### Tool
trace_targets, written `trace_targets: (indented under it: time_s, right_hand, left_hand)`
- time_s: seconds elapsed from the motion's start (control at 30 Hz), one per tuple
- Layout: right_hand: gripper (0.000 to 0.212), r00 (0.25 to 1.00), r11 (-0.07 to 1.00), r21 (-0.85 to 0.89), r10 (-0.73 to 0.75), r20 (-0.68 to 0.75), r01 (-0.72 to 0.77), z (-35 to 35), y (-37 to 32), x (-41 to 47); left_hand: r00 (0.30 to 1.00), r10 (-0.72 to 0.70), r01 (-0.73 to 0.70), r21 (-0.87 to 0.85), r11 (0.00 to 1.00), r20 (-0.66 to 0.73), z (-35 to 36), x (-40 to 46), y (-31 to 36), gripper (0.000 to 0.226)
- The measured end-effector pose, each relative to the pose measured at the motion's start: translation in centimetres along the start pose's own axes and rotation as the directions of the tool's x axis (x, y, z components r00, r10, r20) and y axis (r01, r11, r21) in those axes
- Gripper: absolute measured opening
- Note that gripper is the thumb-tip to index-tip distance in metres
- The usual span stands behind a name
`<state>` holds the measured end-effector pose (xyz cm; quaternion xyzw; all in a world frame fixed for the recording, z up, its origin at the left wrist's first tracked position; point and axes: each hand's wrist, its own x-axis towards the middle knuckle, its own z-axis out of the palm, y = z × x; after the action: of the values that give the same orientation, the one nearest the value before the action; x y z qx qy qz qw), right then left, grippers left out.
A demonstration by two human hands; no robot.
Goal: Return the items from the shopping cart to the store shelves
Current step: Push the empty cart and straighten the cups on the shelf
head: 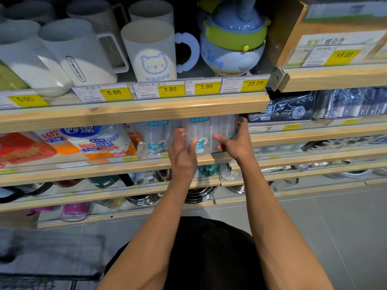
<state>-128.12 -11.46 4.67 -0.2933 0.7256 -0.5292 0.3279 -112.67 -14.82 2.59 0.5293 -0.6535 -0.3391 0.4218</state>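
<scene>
Directly under the wooden lip of the mug shelf (134, 114), a clear pack of plastic cups (209, 132) is held on the second shelf (104, 167), its upper part hidden by that lip. The pack is gripped from both sides: the left hand (182, 152) is closed on its left face with the thumb across the front label, and the right hand (235, 141) is wrapped around its right edge, fingers reaching behind. The stacked cups inside are seen standing in upright columns, so the long axis runs vertically, and the printed label faces outward. A like pack of cups (156, 137) stands just beside it on the left, and paper-cup packs (104, 141) lie further left. Mugs (150, 51) and yellow price tags (170, 89) are ranged above. A cart (50, 258) is glimpsed, blurred, at lower left.
</scene>
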Motion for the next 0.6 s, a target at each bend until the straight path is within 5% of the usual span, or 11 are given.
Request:
trace_targets:
  time_s: [0.17,0.4,0.6]
  right_hand:
    - [0.059,0.981,0.989,-0.108,-0.115,-0.154,0.099,0.4,0.6,-0.2]
    - [0.051,0.950,0.951,-0.290,-0.180,-0.254,0.103,2.1,1.7,-0.6]
    - [0.051,0.929,0.915,-0.393,-0.223,-0.294,0.095,2.6,1.5,-0.6]
  left_hand:
    - [0.992,-0.126,0.126,-0.014,0.992,0.008,1.0,1.4,0.6,0.025]
    - [0.988,-0.135,0.076,0.536,0.841,0.071,0.3,5.1,1.1,0.043]
    - [0.991,-0.128,0.134,0.418,0.899,-0.043,-3.0,2.2,-1.5,0.032]
